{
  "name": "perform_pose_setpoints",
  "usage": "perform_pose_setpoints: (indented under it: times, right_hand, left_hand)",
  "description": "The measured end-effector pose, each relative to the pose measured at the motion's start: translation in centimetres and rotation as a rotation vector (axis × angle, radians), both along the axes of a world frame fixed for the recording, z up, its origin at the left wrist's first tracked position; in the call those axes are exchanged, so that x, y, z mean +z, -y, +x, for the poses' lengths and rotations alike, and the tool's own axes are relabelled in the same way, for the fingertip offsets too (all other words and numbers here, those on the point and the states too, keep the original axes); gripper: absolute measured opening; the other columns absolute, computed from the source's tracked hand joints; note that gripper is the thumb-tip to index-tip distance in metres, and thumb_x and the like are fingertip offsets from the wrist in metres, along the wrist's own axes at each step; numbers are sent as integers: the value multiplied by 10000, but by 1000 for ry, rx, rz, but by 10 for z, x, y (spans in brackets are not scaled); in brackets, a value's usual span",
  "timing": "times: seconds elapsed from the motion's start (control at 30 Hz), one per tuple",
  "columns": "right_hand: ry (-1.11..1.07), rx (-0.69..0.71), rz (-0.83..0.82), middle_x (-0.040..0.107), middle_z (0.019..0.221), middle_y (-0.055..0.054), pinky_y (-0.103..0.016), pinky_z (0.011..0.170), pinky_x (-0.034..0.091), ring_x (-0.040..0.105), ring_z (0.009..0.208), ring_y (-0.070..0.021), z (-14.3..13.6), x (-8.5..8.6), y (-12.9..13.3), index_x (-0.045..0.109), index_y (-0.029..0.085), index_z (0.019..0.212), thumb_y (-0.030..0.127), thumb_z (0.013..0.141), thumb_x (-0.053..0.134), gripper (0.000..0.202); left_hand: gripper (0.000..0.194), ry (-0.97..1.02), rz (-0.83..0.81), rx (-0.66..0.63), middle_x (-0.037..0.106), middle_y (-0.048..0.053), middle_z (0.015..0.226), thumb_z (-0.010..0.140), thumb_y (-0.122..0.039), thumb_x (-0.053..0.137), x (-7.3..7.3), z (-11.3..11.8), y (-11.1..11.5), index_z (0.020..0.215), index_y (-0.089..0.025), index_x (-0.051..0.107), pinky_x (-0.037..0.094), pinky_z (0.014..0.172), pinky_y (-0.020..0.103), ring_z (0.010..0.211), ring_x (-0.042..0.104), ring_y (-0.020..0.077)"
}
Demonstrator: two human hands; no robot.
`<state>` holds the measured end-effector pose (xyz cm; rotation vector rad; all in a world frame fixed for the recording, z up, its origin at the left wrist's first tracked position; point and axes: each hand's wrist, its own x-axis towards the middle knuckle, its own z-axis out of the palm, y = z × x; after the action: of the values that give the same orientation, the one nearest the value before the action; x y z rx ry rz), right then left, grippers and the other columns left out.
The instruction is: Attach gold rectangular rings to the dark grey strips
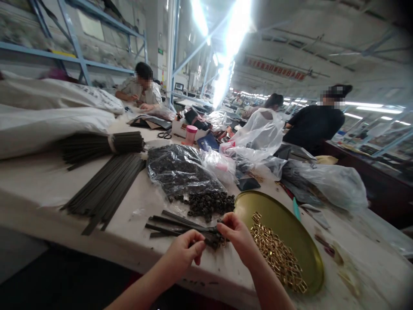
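Left hand point(185, 249) just beside dark strips point(180, 224)

I see slim dark strips point(185, 224) here, lying in a loose fan; just behind them, little black loops point(208, 206) heaped up; over right, gold buckles point(280, 257), jumbled together.

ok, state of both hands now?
Left hand: curled; can't tell whether closed on anything.
Right hand: closed in a pinch beside loose dark strips; grip contents unclear.
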<state>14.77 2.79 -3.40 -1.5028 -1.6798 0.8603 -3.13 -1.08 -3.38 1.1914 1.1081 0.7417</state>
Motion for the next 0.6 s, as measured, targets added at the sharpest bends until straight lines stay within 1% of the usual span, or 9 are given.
perform_pose_setpoints:
  times: [0.03,0.07,0.13,0.27,0.33,0.4,0.47,0.53,0.6]
  right_hand:
    - [-153,58,-53,424,595,57,-216,505,384,435,535,-109,-6,5,12,423,209,709,351,728,566,202]
    - [-249,91,-73,421,604,59,-214,514,383,432,540,-104,-11,9,22,425,208,709,339,713,595,214]
    - [-305,115,-49,435,627,52,-215,536,376,431,562,-103,-17,14,37,446,203,707,299,707,617,197]
    - [-99,115,142,482,641,30,-226,564,377,453,591,-114,-18,16,48,477,195,654,259,753,570,151]
    - [-45,88,199,525,655,17,-232,578,397,489,606,-124,-18,14,49,501,194,663,247,756,566,125]
    - [-22,48,197,581,689,0,-239,591,423,537,627,-139,-20,11,51,551,191,745,245,748,578,61]
    - [-19,39,162,617,702,-12,-244,592,443,567,631,-149,-22,8,53,581,186,808,252,749,584,89]
    - [-30,38,146,627,697,-17,-249,593,457,579,635,-155,-24,5,55,594,185,801,259,757,578,87]
    - [-47,6,166,632,719,-23,-254,605,466,584,655,-160,-25,3,56,598,184,824,253,756,580,98]
  left_hand:
    - [260,8,3,4,464,-81,464,721,-422,516,4,1,-3,737,-164,485,225,435,191,408,281,61]
    - [262,17,5,0,468,-79,466,724,-422,513,7,2,-5,736,-162,486,216,425,190,402,271,59]
    - [268,23,8,-17,477,-75,474,732,-425,512,9,4,-6,744,-158,490,209,418,190,401,279,59]
    - [267,10,-3,-39,478,-76,479,744,-420,521,7,5,1,751,-154,502,245,451,190,430,341,68]
    - [263,-1,9,-38,479,-75,482,750,-414,518,6,4,4,747,-151,510,267,479,192,454,368,74]
    - [253,-20,25,-40,480,-74,484,757,-401,509,6,3,6,742,-149,517,280,495,195,468,382,78]
    - [245,-43,37,-40,480,-73,486,764,-390,500,7,3,7,735,-148,521,291,502,197,472,393,81]
    - [222,-64,57,-31,488,-68,502,774,-365,485,8,4,8,746,-148,527,308,511,202,488,418,89]
    - [183,-80,101,-12,515,-53,555,787,-304,456,11,5,11,807,-147,546,337,545,210,538,463,103]
